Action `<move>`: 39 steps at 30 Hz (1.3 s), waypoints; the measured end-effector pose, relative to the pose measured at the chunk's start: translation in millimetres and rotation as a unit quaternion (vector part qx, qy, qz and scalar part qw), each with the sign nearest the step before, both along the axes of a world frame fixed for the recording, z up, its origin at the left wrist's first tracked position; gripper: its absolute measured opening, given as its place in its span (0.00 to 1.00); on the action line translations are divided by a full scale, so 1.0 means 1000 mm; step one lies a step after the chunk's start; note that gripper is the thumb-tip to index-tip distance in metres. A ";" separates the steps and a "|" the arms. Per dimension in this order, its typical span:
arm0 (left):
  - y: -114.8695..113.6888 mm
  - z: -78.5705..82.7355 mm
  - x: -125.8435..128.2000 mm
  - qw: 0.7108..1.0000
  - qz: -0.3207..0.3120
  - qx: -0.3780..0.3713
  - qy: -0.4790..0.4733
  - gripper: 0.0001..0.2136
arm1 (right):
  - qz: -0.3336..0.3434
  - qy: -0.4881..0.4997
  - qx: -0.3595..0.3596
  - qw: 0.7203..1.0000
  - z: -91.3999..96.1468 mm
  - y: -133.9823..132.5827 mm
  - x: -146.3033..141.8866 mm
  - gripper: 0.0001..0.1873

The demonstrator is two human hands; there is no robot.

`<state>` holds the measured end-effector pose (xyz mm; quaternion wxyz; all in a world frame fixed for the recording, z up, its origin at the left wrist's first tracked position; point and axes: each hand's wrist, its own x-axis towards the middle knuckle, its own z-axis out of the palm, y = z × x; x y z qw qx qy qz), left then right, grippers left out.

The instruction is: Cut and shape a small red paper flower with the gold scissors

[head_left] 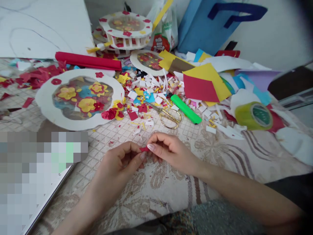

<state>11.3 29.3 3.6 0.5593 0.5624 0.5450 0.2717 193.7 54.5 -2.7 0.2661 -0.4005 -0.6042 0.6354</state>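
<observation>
Between the fingertips of both hands is a small red paper piece point(144, 149), mostly covered by the fingers. My left hand point(124, 160) pinches its left end, and my right hand point(168, 150) pinches its right end with thumb and forefinger. Just beyond the hands lie gold-handled scissors point(170, 118) and a green utility knife point(186, 109). To the left, a white scalloped paper frame point(51, 109) has yellow, red and blue paper flowers on its see-through middle. A crumpled red paper flower point(109, 114) rests at its right edge.
Paper scraps point(149, 85) cover the table's middle. Behind stand a round tiered paper lantern point(126, 29) and a blue bag point(198, 26). Red and yellow sheets point(200, 86) lie at right, near a roll of yellow tape point(246, 115). A blurred-out device point(31, 182) occupies the lower left.
</observation>
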 end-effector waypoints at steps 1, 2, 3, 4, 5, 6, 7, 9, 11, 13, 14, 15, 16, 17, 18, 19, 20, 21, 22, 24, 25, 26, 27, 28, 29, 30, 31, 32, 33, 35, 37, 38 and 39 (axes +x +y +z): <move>0.000 0.000 0.000 1.000 -0.002 -0.007 -0.006 0.08 | 0.001 0.002 0.002 1.000 0.000 0.000 0.000 0.10; 0.001 0.001 0.001 1.000 -0.003 -0.012 -0.011 0.08 | 0.002 0.002 0.006 1.000 0.000 0.000 0.000 0.09; 0.001 0.001 0.001 1.000 -0.004 -0.016 -0.015 0.08 | 0.002 -0.002 0.012 1.000 0.000 0.000 0.000 0.09; 0.001 0.001 0.001 1.000 -0.003 -0.018 -0.019 0.08 | 0.000 -0.009 0.020 1.000 -0.001 0.000 0.000 0.09; 0.001 0.001 0.002 1.000 -0.002 -0.019 -0.023 0.08 | -0.004 -0.017 0.029 0.999 -0.001 0.000 -0.001 0.09; 0.001 0.001 0.002 0.999 -0.002 -0.020 -0.026 0.09 | -0.009 -0.024 0.037 0.999 -0.001 -0.001 -0.001 0.09; 0.002 0.001 0.002 0.999 -0.001 -0.020 -0.030 0.09 | -0.014 -0.026 0.040 0.999 -0.001 -0.001 -0.001 0.09; 0.002 0.000 0.001 0.999 -0.003 -0.017 -0.040 0.09 | -0.017 -0.012 0.025 0.999 -0.001 -0.001 -0.002 0.09; 0.003 0.000 0.000 0.999 -0.008 -0.014 -0.052 0.09 | -0.011 0.017 -0.008 1.000 -0.002 0.000 -0.002 0.10; 0.005 -0.001 -0.001 0.998 -0.009 -0.013 -0.061 0.09 | -0.004 0.036 -0.036 0.999 -0.002 0.002 -0.002 0.11; 0.005 -0.001 -0.001 0.998 -0.010 -0.013 -0.064 0.09 | -0.001 0.039 -0.043 0.998 -0.001 0.003 -0.002 0.11; 0.006 0.000 -0.001 0.998 -0.012 -0.014 -0.065 0.09 | 0.000 0.039 -0.045 0.998 -0.001 0.004 -0.002 0.11; 0.006 0.000 0.000 0.998 -0.013 -0.014 -0.065 0.09 | 0.001 0.038 -0.042 0.998 -0.001 0.004 -0.001 0.11; 0.006 0.001 0.000 0.998 -0.013 -0.014 -0.065 0.09 | 0.000 0.036 -0.035 0.999 -0.001 0.004 -0.001 0.11; 0.007 0.002 0.001 0.998 -0.011 -0.014 -0.065 0.09 | -0.003 0.034 -0.022 0.999 -0.001 0.004 -0.001 0.11; 0.007 0.003 0.002 0.998 -0.007 -0.014 -0.065 0.09 | -0.008 0.030 -0.007 1.000 -0.001 0.003 -0.001 0.10; 0.007 0.003 0.002 0.998 -0.003 -0.015 -0.065 0.09 | -0.012 0.025 0.008 1.000 -0.001 0.002 -0.001 0.10; 0.008 0.004 0.003 0.998 0.001 -0.017 -0.068 0.09 | -0.014 0.022 0.020 0.999 -0.001 0.002 -0.001 0.10; 0.008 0.003 0.003 0.997 0.000 -0.021 -0.075 0.08 | -0.014 0.022 0.026 0.999 0.000 0.002 0.000 0.09; 0.009 0.003 0.002 0.994 -0.003 -0.039 -0.106 0.08 | -0.010 0.036 0.033 0.999 0.001 0.002 0.001 0.08; 0.010 0.002 0.002 0.990 -0.002 -0.055 -0.128 0.08 | -0.010 0.047 0.040 0.998 0.002 0.003 0.002 0.06; 0.010 0.002 0.001 0.986 0.001 -0.074 -0.152 0.08 | -0.010 0.059 0.053 0.997 0.002 0.005 0.004 0.05; 0.010 0.002 0.000 0.980 0.006 -0.096 -0.175 0.08 | -0.009 0.066 0.073 0.995 0.003 0.006 0.005 0.04; 0.010 0.002 0.000 0.974 0.012 -0.120 -0.194 0.08 | -0.005 0.068 0.101 0.993 0.004 0.008 0.006 0.04; 0.010 0.002 -0.001 0.967 0.016 -0.143 -0.211 0.08 | 0.002 0.064 0.134 0.989 0.004 0.010 0.007 0.04; 0.010 0.002 -0.001 0.960 0.016 -0.164 -0.226 0.08 | 0.011 0.056 0.170 0.984 0.004 0.012 0.007 0.04; 0.010 0.002 -0.001 0.954 0.015 -0.182 -0.240 0.08 | 0.019 0.046 0.205 0.978 0.003 0.013 0.008 0.03; 0.010 0.003 -0.001 0.948 0.012 -0.196 -0.252 0.08 | 0.023 0.037 0.236 0.971 0.002 0.014 0.008 0.02; 0.010 0.003 -0.001 0.943 0.008 -0.206 -0.261 0.08 | 0.025 0.033 0.262 0.964 0.001 0.015 0.007 0.01; 0.009 0.003 -0.001 0.937 0.004 -0.215 -0.274 0.07 | 0.024 0.035 0.296 0.954 -0.001 0.015 0.007 0.02; 0.008 0.002 0.000 0.937 0.008 -0.215 -0.276 0.07 | 0.023 0.037 0.315 0.948 -0.003 0.015 0.006 0.02; 0.008 0.002 0.000 0.937 0.013 -0.215 -0.276 0.07 | 0.022 0.035 0.321 0.946 -0.004 0.015 0.005 0.03; 0.007 0.001 0.000 0.937 0.018 -0.216 -0.276 0.07 | 0.021 0.034 0.324 0.945 -0.004 0.014 0.005 0.03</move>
